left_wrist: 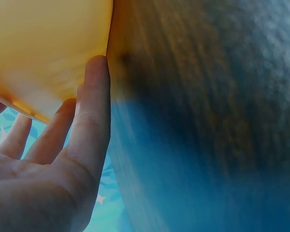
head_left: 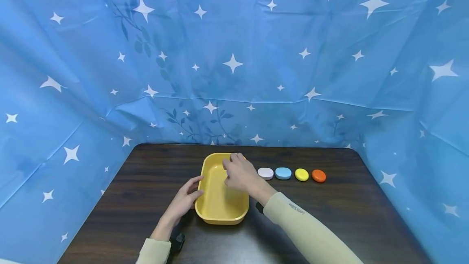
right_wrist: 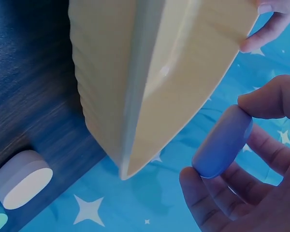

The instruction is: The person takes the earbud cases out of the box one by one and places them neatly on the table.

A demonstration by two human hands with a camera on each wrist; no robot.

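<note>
A yellow plastic tray [head_left: 221, 211] with rounded corners lies lengthwise on the table. My right hand [head_left: 243, 174] is over the tray's right side, pinching a smooth purple oval block [right_wrist: 222, 142] between thumb and fingertips. From the head view that block is mostly hidden by the hand. On the tray's left side, my left hand [head_left: 185, 196] touches the rim with spread, relaxed fingers. The left wrist view has its fingertips [left_wrist: 96, 70] against the tray's outer wall.
To the tray's right runs a row of blocks: pale pink [head_left: 265, 173], light blue [head_left: 283, 173], yellow [head_left: 301, 174] and orange [head_left: 318, 176]. They lie on a dark wood table [head_left: 146, 174]. A blue star-printed cloth [head_left: 256, 72] hangs behind and at the sides.
</note>
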